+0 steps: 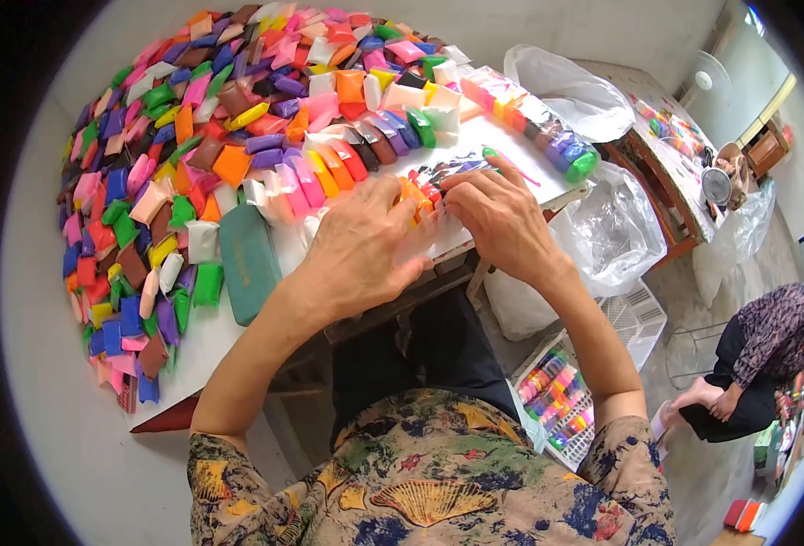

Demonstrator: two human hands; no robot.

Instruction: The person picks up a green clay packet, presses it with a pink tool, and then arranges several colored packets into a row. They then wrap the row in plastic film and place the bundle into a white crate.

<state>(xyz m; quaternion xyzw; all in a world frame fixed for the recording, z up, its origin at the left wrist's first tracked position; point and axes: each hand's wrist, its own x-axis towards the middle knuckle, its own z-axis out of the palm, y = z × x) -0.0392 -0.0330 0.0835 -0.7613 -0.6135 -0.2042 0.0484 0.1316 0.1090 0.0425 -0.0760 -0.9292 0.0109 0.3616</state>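
At the table's front edge, my left hand [361,241] is closed with its fingertips on a small orange packet [417,194]. My right hand [500,218] faces it, its bent fingers pinching at clear plastic wrap [443,235] around the packets. Fingers partly cover what lies between the two hands. Just beyond them stands a row of soft coloured packets [334,168], running from white and pink through yellow, orange and red to brown, purple and green. Behind my right fingers lies a thin pink stick [522,171].
A big heap of coloured packets [161,168] covers the left and back of the table. A filled clear sleeve [534,127] lies at the right. A green case [249,264] sits left; plastic bags [616,223] and a packet-filled basket [557,396] are right. Another person [766,350] sits far right.
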